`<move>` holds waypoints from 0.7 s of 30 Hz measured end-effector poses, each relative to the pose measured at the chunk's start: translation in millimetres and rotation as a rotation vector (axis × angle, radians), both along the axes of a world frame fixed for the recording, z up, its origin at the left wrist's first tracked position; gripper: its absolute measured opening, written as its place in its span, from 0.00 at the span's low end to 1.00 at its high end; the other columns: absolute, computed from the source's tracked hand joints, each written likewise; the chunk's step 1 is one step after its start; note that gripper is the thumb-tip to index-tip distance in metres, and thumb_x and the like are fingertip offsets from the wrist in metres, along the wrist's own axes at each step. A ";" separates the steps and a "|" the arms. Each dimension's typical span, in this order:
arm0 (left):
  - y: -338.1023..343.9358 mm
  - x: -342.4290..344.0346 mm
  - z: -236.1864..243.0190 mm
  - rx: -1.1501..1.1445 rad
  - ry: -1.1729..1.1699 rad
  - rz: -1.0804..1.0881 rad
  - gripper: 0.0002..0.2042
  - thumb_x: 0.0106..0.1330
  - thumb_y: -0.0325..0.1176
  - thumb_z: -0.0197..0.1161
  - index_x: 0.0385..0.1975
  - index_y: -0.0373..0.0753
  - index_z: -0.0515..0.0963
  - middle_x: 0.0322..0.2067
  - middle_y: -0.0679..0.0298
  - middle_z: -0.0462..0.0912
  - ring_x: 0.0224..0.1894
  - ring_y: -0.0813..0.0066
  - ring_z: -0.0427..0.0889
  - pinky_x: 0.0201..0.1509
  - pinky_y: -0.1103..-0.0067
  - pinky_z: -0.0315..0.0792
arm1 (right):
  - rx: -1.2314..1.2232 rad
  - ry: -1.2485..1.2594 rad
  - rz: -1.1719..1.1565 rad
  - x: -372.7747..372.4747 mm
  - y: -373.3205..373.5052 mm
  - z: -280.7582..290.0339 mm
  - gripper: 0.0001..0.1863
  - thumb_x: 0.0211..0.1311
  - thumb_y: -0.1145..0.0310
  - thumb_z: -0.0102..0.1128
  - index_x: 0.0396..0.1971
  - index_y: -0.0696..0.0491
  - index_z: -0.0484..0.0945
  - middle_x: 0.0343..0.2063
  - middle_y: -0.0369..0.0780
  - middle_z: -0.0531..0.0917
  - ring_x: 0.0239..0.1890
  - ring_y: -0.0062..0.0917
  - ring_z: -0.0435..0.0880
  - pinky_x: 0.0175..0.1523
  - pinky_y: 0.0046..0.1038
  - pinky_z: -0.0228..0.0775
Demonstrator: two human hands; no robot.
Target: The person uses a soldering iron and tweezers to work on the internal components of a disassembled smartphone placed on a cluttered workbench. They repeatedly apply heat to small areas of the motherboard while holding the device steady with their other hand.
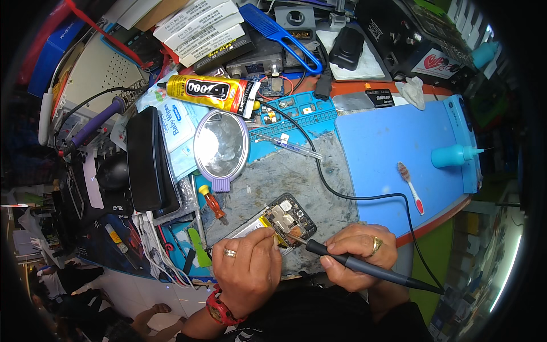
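Note:
An opened phone [297, 213] lies on the worn grey mat [273, 176] with its circuit board bare. Its silver battery [248, 228], edged in yellow, sits beside the board and is partly covered by my fingers. My right hand [362, 251] grips a dark soldering iron [370, 269] like a pen; its tip reaches the board's lower edge. My left hand [246, 267] rests over the phone's near side, thumb and fingers pinched together. Whatever is between those fingertips is too small to make out.
Around the mat lie an orange-handled screwdriver [213, 204], a round purple-framed magnifier [221, 145], a yellow glue tube [211, 93] and a syringe [288, 146]. The iron's black cable [364, 198] loops across the blue mat [382, 154], near a toothbrush [411, 188] and teal bottle [453, 155].

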State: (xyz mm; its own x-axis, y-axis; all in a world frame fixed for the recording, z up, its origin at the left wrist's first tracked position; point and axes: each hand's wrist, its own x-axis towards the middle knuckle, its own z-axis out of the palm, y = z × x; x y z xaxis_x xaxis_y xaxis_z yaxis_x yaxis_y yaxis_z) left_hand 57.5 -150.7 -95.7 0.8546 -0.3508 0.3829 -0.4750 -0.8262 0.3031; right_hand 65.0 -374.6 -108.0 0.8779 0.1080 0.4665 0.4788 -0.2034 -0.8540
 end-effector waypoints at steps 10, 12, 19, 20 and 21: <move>0.3 0.0 -0.4 -0.003 0.001 0.001 0.11 0.56 0.23 0.75 0.38 0.36 0.83 0.43 0.65 0.88 0.34 0.69 0.82 0.45 0.69 0.70 | -0.005 0.013 0.006 0.2 0.1 1.9 0.14 0.46 0.79 0.80 0.32 0.56 0.84 0.21 0.41 0.86 0.21 0.29 0.88 0.24 0.25 0.78; 0.2 -0.1 -0.5 -0.005 0.001 0.001 0.10 0.56 0.23 0.75 0.38 0.36 0.83 0.43 0.65 0.88 0.34 0.68 0.82 0.45 0.69 0.70 | 0.000 0.010 0.002 -0.2 0.6 0.3 0.13 0.46 0.79 0.80 0.32 0.56 0.84 0.21 0.41 0.87 0.21 0.29 0.89 0.24 0.25 0.79; 0.1 0.0 0.5 -0.002 0.006 0.003 0.10 0.56 0.23 0.74 0.37 0.36 0.83 0.43 0.65 0.89 0.34 0.68 0.82 0.45 0.69 0.71 | -0.019 0.022 0.005 0.8 1.1 1.9 0.13 0.46 0.78 0.80 0.31 0.56 0.83 0.21 0.41 0.86 0.21 0.29 0.89 0.24 0.26 0.79; 0.1 0.0 0.9 0.001 0.006 0.004 0.10 0.56 0.23 0.74 0.37 0.36 0.83 0.43 0.65 0.89 0.34 0.68 0.83 0.45 0.69 0.71 | -0.019 0.022 0.005 0.4 1.1 1.5 0.13 0.46 0.78 0.80 0.31 0.56 0.84 0.21 0.41 0.86 0.21 0.29 0.89 0.24 0.26 0.79; 0.0 -0.1 0.8 0.000 0.006 0.003 0.10 0.56 0.23 0.74 0.37 0.36 0.83 0.43 0.65 0.89 0.34 0.69 0.83 0.46 0.69 0.71 | -0.018 0.023 0.005 -0.1 0.9 0.9 0.13 0.46 0.78 0.80 0.31 0.56 0.84 0.21 0.41 0.86 0.21 0.29 0.89 0.24 0.26 0.79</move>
